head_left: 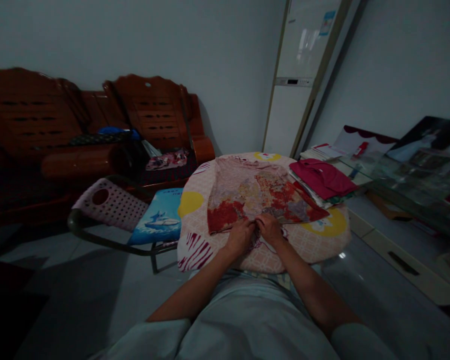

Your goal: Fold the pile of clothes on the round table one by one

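A pink shirt with a red, orange and grey pattern (247, 187) lies spread over a round table with a patterned cloth (198, 245). At the middle of its near edge, my left hand (242, 235) is closed on the fabric. Close beside it, my right hand (269, 229) also pinches the hem, the fingertips of both almost meeting. The fingertips are partly hidden by the hands. To the right of the shirt, a stack of folded clothes (322, 180) rests on the table, a dark pink garment on top.
Left of the table stands a folding chair (112, 205) with a blue boat-printed seat (159, 217). Wooden armchairs (150, 110) line the wall, clothes lying on them. A tall white air conditioner (292, 100) fills the corner. A glass-topped cabinet (378, 180) holding various items stands at right.
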`<state>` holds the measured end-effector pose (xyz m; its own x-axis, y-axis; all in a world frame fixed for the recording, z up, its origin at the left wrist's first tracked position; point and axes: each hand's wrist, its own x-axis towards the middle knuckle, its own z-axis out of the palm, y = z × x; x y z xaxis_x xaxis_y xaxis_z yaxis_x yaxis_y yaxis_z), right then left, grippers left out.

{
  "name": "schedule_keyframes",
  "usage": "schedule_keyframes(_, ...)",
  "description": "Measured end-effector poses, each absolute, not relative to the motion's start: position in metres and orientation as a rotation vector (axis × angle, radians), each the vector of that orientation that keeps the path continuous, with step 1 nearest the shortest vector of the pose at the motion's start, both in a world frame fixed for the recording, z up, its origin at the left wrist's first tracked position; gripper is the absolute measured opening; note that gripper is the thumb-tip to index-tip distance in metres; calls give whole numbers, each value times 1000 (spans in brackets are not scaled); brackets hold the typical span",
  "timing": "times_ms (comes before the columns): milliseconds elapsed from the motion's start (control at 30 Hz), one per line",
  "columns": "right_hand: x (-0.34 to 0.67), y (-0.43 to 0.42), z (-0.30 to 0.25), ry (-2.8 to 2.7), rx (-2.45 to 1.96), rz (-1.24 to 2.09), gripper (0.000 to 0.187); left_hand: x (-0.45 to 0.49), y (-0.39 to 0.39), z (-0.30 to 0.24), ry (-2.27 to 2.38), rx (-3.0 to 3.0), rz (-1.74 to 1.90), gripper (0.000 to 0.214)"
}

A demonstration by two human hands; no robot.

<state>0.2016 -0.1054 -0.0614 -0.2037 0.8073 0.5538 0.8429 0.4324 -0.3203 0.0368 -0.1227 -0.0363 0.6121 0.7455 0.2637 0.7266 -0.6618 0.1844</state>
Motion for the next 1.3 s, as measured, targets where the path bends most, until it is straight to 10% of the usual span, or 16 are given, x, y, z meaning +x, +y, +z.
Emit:
schedule_keyframes(433,219,-82,-32,-1686,-1454,272,27,34,-133,-42,1350,2768,493,20)
schedule_keyframes(833,225,-3,-30,-1521,-1310,1485,21,36,-132,-46,1312,2660,567,18)
schedule_keyframes(1300,196,138,-38,-1311,-1401,1260,25,36,-135,-72,1330,2540,839,14)
